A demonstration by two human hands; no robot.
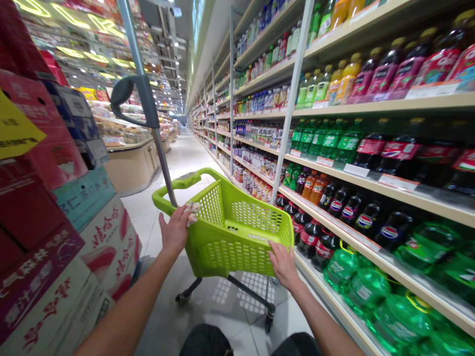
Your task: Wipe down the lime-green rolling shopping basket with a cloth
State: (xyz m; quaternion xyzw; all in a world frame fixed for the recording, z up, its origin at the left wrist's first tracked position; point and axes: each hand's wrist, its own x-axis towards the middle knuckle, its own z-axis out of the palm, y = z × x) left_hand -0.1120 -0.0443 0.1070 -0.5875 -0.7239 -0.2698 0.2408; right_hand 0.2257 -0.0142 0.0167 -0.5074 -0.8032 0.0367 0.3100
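Observation:
A lime-green plastic shopping cart (241,252) on dark wheeled legs stands sideways in front of me, its perforated basket holding nothing that I can see. My left hand (176,228) is at the basket's left side, fingers closed on a crumpled whitish cloth or tissue (193,208) pressed against the rim. At the basket's near right side, my right hand (284,262) grips the upper edge, fingertips over the rim. A grey pole (163,158) with a dark looped holder (148,101) rises from the cart's handle end.
On the right, long shelves (371,170) carry rows of drink bottles, with large green bottles (399,316) at the bottom. Stacked drink cartons (100,242) crowd the left. A tiled aisle (185,148) runs ahead past a rounded display counter (129,165). My knees show below.

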